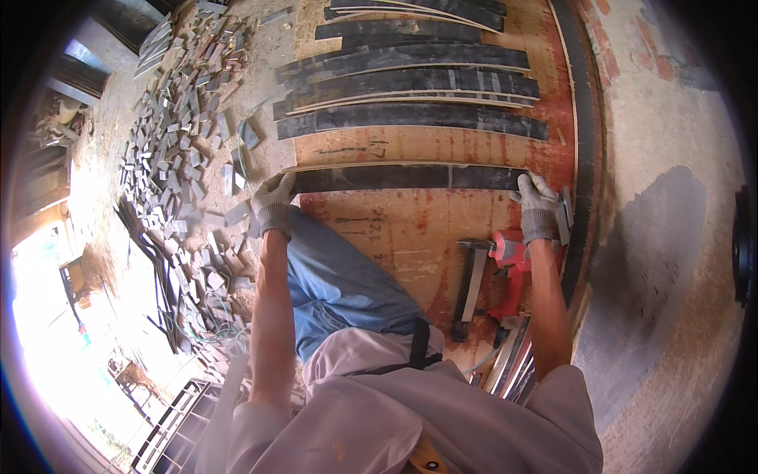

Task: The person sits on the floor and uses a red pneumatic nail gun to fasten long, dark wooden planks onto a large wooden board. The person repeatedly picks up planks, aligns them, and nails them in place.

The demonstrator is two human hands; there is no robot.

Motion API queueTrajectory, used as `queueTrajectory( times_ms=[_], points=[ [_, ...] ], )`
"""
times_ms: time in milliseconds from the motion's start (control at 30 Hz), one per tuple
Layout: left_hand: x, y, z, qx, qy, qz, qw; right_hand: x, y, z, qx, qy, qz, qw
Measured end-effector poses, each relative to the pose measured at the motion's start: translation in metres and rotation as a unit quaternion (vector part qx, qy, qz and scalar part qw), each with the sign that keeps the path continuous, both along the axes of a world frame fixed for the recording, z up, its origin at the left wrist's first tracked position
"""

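Both my hands wear grey knit gloves. My left hand (272, 197) grips the left end of a long dark curved strip (403, 178) that lies across a reddish plywood board (410, 229). My right hand (537, 201) holds the strip's right end, fingers curled over it. Several similar dark strips (410, 118) lie in rows on the board farther away. A red nail gun (497, 272) with a long grey magazine lies on the board just below my right hand. My knee in blue trousers rests near my left arm.
A heap of small grey wood offcuts (181, 142) covers the ground at left. A long dark curved strip (584, 142) runs along the board's right edge. More strips (509, 363) are stacked near my right elbow. Concrete floor (671, 237) lies at right, and bright daylight at lower left.
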State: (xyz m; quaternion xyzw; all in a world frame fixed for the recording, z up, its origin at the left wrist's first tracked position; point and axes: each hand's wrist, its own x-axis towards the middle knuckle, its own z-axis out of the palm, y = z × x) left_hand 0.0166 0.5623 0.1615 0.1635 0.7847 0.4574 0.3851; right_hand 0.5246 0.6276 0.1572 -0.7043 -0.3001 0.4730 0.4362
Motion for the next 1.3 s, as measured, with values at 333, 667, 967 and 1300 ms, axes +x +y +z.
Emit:
queueTrajectory(
  times_ms=[333,667,967,1300],
  points=[
    [0.018,0.003,0.011,0.055,0.022,0.016,0.998,0.0,0.002,-0.003,-0.004,-0.009,0.004,1.0],
    [-0.005,0.013,0.022,0.043,0.138,-0.1,0.984,-0.007,0.002,0.003,0.006,0.003,-0.018,1.0],
    [-0.023,0.017,0.035,0.007,0.019,-0.169,0.985,-0.001,0.007,0.001,-0.037,0.011,-0.033,0.999],
    [-0.014,0.023,0.007,0.011,0.03,-0.045,0.998,-0.004,0.002,-0.003,-0.025,0.008,-0.025,0.999]
  ],
)
